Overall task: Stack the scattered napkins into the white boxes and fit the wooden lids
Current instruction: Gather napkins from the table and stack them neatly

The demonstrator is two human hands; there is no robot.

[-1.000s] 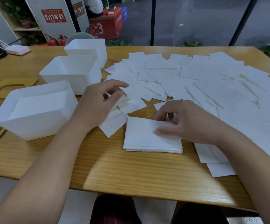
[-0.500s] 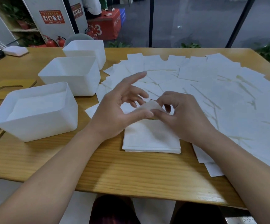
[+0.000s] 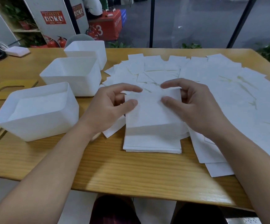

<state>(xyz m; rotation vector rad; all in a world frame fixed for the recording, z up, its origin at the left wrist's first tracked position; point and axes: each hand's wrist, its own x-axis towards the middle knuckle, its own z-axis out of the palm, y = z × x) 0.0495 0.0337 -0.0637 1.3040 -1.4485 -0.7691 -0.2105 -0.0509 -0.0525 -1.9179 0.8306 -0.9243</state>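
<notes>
We are holding one napkin up between both hands, just above the small pile building at the near middle of the table. Our left hand is pinching the napkin's left edge between thumb and curled fingers, and our right hand is pinching its right edge the same way, so both grips are narrow and closed on the sheet. To lay it well, we are judging that the sheet should come down flat with its near edge matching the pile's near edge, both pinches letting go together so the thin paper does not skew or fold. The scattered napkins are lying spread over the far and right parts of the table, many overlapping. The nearest white box at the left is already holding napkins; the middle box and the far box are standing behind it, and we cannot tell whether they are holding any. A wooden lid is lying flat further left, not yet fitted.
</notes>
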